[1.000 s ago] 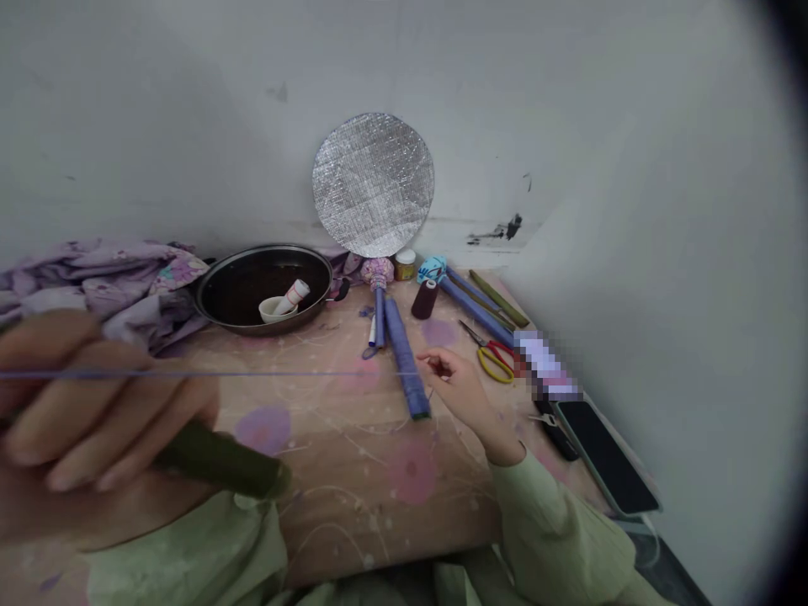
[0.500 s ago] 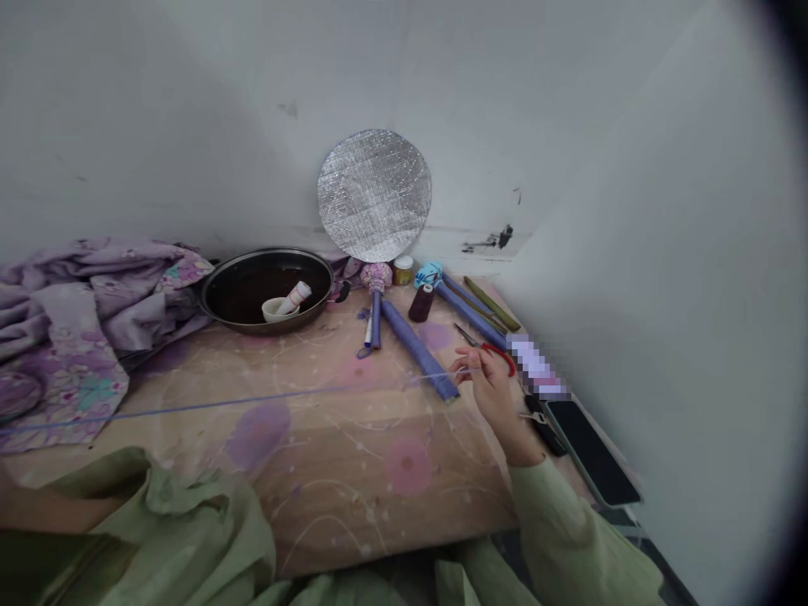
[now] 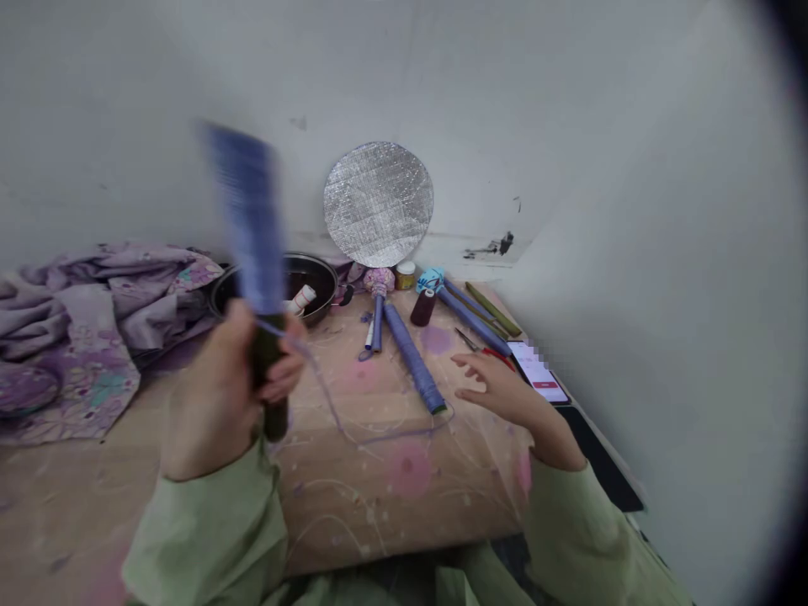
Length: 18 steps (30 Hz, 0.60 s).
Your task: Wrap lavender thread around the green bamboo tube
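Observation:
My left hand (image 3: pixel 220 379) is closed around the dark green lower part of an upright stick wrapped in blue thread (image 3: pixel 249 219); the stick is blurred by motion. From it a slack blue thread (image 3: pixel 391 436) runs down over the table to the near end of a blue-wrapped stick (image 3: pixel 413 358) that lies there. My right hand (image 3: pixel 498 387) hovers to the right of that end, fingers apart and holding nothing. Just beyond it lie red-handled scissors (image 3: pixel 483 347), partly hidden by the hand.
A pan (image 3: pixel 316 273) and purple floral cloth (image 3: pixel 94 328) are at the left. A silver disc (image 3: pixel 379 204) leans on the wall. A thread cone (image 3: pixel 422 307), green sticks (image 3: pixel 492 309) and phones (image 3: pixel 539 374) are at the right.
My left hand has come up into view with the wrapped stick. The thread, taut before, hangs slack. My right hand has let go of it, and its fingers have opened.

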Motion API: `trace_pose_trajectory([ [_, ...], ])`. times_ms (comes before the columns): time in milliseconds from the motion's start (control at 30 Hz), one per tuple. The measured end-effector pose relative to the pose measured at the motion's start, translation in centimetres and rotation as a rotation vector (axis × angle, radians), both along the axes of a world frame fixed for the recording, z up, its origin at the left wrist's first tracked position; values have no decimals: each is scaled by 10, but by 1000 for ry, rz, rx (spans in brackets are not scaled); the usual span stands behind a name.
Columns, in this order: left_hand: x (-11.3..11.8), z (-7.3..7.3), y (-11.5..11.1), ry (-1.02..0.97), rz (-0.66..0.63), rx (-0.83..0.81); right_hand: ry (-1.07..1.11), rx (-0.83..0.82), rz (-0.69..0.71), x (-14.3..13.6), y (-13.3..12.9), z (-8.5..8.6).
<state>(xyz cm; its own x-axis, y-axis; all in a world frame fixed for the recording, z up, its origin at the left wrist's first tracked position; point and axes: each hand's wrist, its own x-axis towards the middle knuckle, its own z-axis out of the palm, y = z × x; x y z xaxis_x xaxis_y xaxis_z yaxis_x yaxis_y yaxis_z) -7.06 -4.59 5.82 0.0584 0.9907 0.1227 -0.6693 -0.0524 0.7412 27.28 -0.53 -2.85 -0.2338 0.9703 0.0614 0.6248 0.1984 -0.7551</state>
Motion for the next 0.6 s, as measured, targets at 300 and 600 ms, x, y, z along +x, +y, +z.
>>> trace_pose_trajectory([
  [300, 44, -18, 10, 673, 79, 144, 629, 43, 325, -121, -17, 65],
  [600, 35, -20, 24, 1104, 417, 320, 721, -91, 369, -152, 7, 64],
])
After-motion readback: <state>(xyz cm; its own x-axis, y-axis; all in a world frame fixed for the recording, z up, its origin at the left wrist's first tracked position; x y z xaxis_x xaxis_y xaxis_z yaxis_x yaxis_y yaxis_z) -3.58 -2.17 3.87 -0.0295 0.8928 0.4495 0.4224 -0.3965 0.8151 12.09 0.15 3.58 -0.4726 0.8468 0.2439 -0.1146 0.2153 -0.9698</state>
